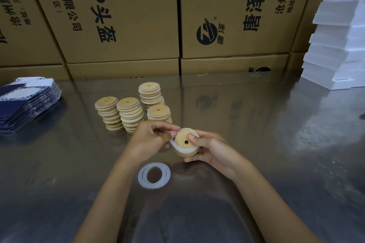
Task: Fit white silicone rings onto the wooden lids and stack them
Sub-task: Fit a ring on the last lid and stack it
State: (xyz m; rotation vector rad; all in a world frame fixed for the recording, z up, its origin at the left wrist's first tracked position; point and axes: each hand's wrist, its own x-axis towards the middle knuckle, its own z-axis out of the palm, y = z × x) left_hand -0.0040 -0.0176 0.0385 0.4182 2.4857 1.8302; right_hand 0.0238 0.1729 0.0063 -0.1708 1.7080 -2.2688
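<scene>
Loose rings [154, 175] nearest, beyond them both hands [150, 140] [212, 151] gripping lid [184, 142] and half-fitted ring [174, 145].

Four stacks of ringed wooden lids [130, 112] are counted on the table [256, 144]; the lids within each stack cannot be told exactly. One further small pile of lids [186, 145], two or three deep, is held in two hands, with one white ring [174, 144] partly on it. Loose rings [154, 175], seemingly two overlapping, are seen nearer. One stack of blue printed cards [25, 104] and one pile of white foam blocks [339, 45] are counted.
</scene>
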